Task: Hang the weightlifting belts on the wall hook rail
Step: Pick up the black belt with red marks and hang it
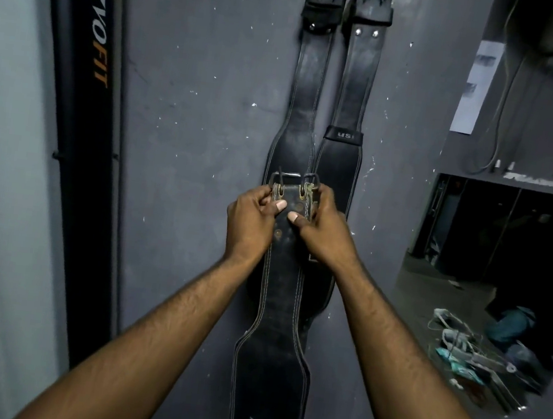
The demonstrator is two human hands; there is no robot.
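Two bare forearms reach up from the bottom of the view toward a grey, paint-flecked wall (195, 96). Between them hangs a worn black leather weightlifting belt with pale stitching (271, 363), its wide padded part low in the frame and its narrow end raised to about the middle of the picture. The person's left hand (251, 222) grips the left edge of that narrow end, thumb pressed across the front of the leather. The right hand (323, 226) grips the right edge in the same way, its thumb tip nearly meeting the other thumb. Both hands are closed on the belt, side by side. Just above the fingers sits the belt's tarnished metal double-prong buckle (294, 180), its prongs pointing up.

Behind the held belt, flat against the wall, hang two more belts. The left black leather belt (308, 85) and the right black leather belt with a small "USI" label (350, 90) hang just beside each other, buckle ends at the top edge of the view; what they hang from is cut off.

To the left stands a black vertical panel with orange and white lettering (96, 51). To the right a large wall mirror (500, 286) reflects a dim floor with scattered items.
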